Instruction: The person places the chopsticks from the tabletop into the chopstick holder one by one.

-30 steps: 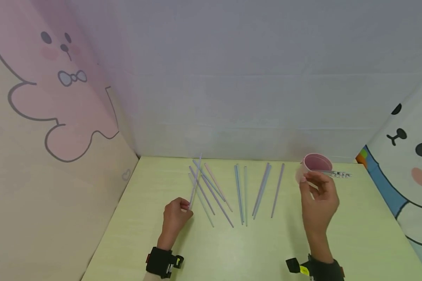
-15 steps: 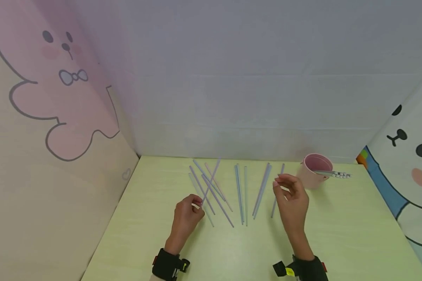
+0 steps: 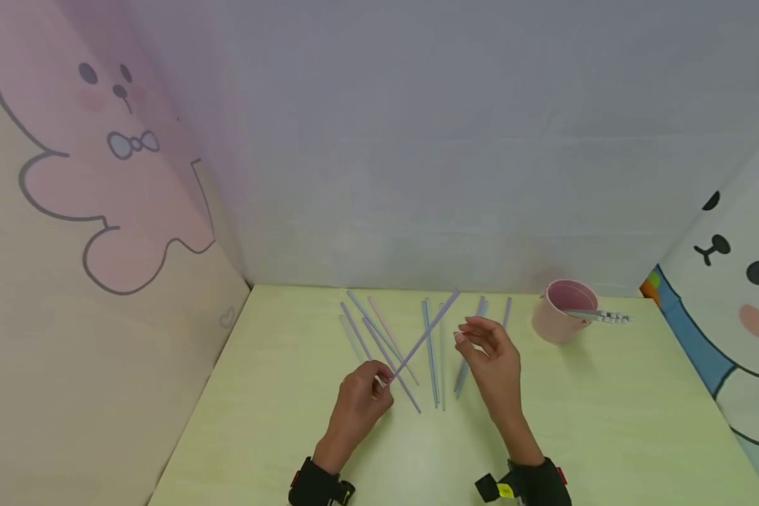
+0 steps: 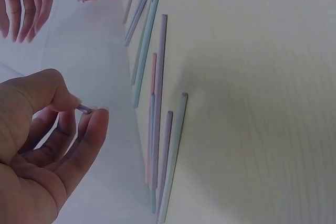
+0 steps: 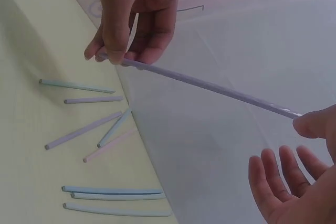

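My left hand (image 3: 362, 393) pinches one end of a purple straw (image 3: 426, 332) between thumb and fingertips. The straw slants up and to the right above the table. Near its far end is my right hand (image 3: 496, 362), fingers bent loosely and apart. In the right wrist view, the straw's far end overlaps the right thumb (image 5: 312, 124). More pastel straws lie below: a pink straw (image 3: 384, 318) and blue and purple ones at left, a blue straw (image 3: 431, 358) and a pale green straw (image 3: 443, 383) in the middle, and others partly hidden behind the right hand.
A pink bucket (image 3: 552, 325) stands at the back right. A slim metal thing with a patterned handle (image 3: 610, 317) leans out over its rim. The pale yellow table (image 3: 240, 422) meets a plain back cloth (image 3: 386, 211), with printed cartoon cloths on both sides.
My left hand has moved right with the purple straw, which now tilts more to the right. My right hand has come left, away from the bucket, towards the straw's far end.
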`<state>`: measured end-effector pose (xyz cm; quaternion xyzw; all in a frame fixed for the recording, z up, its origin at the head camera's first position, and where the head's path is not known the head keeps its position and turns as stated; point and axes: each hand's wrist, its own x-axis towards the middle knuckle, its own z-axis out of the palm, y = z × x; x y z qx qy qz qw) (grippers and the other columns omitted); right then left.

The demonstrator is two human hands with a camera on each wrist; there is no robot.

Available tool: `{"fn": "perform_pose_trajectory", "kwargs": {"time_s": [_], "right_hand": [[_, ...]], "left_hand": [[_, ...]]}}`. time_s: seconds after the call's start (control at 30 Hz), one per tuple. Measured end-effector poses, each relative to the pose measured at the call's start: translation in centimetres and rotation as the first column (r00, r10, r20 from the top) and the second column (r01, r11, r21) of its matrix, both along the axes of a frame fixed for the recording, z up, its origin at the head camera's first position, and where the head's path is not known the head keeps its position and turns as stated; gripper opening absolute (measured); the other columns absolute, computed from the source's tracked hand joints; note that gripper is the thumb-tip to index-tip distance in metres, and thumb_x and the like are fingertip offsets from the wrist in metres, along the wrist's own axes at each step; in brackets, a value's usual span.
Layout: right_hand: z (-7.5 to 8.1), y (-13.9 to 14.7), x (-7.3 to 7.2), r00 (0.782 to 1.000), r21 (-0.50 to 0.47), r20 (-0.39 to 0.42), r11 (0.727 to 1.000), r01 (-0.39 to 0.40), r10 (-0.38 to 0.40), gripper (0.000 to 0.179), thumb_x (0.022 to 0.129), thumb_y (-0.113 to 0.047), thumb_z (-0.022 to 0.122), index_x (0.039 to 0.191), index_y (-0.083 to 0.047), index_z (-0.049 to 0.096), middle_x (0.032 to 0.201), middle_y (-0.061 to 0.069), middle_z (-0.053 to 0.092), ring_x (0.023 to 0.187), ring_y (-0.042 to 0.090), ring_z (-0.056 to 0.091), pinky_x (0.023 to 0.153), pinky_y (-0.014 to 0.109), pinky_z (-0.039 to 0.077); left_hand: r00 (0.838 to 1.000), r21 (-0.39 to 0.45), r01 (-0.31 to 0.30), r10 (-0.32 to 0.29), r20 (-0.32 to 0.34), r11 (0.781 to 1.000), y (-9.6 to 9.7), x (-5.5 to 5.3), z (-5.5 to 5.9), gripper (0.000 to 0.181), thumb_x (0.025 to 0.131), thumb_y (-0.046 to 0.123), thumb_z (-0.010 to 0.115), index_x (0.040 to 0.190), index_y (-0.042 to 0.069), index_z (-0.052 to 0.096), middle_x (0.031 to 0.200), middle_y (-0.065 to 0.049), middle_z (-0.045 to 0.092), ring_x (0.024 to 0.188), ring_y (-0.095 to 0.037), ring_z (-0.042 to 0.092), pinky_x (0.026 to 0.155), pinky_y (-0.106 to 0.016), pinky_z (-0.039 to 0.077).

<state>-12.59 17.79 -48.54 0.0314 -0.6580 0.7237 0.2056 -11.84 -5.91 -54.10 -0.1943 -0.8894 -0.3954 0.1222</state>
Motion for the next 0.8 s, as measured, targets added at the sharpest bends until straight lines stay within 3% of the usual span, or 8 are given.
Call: {"fn": "perform_pose_trajectory", "kwargs": {"time_s": [0.27, 0.43, 0.67, 0.8], "right_hand": [[0.5, -0.8, 0.1, 0.999, -0.056, -0.032, 0.998, -0.018, 0.016, 0.033, 0.085, 0.009, 0.068, 0.116, 0.007, 0.059, 0.105, 0.025, 0.061, 0.089, 0.026, 0.066, 0.075, 0.027, 0.059], [0.8, -1.1, 0.2, 0.997, -0.127, -0.075, 0.992, -0.029, 0.019, 0.029, 0.083, 0.014, 0.067, 0.110, 0.010, 0.059, 0.101, 0.029, 0.061, 0.086, 0.032, 0.066, 0.073, 0.037, 0.059], [0.8, -1.3, 0.3, 0.990, -0.162, -0.129, 0.984, -0.072, 0.051, 0.026, 0.083, 0.019, 0.064, 0.108, 0.015, 0.057, 0.098, 0.041, 0.055, 0.083, 0.027, 0.069, 0.071, 0.040, 0.059], [0.9, -1.1, 0.3, 0.989, -0.156, -0.144, 0.986, -0.064, 0.042, 0.025, 0.083, 0.020, 0.063, 0.107, 0.016, 0.057, 0.098, 0.042, 0.055, 0.083, 0.027, 0.070, 0.071, 0.039, 0.059]], "left_hand": [[0.997, -0.001, 0.071, -0.071, -0.038, 0.997, 0.9, 0.5, -0.2, 0.027, 0.074, -0.003, 0.068, 0.097, 0.012, 0.064, 0.086, 0.004, 0.065, 0.066, -0.004, 0.060, 0.056, -0.023, 0.053], [0.993, 0.002, 0.105, -0.105, -0.050, 0.994, 1.3, 0.6, -0.2, 0.027, 0.074, -0.003, 0.069, 0.095, 0.012, 0.063, 0.086, 0.004, 0.065, 0.065, -0.003, 0.060, 0.055, -0.022, 0.054], [0.993, -0.010, 0.113, -0.114, -0.027, 0.993, 1.6, 0.5, -0.4, 0.024, 0.075, -0.003, 0.070, 0.094, 0.010, 0.064, 0.086, 0.002, 0.065, 0.066, -0.003, 0.059, 0.056, -0.021, 0.054], [0.992, 0.004, 0.121, -0.120, -0.028, 0.993, 1.5, 0.5, -0.7, 0.023, 0.077, -0.001, 0.073, 0.095, 0.010, 0.064, 0.087, 0.000, 0.066, 0.068, -0.004, 0.061, 0.058, -0.022, 0.055]]}}
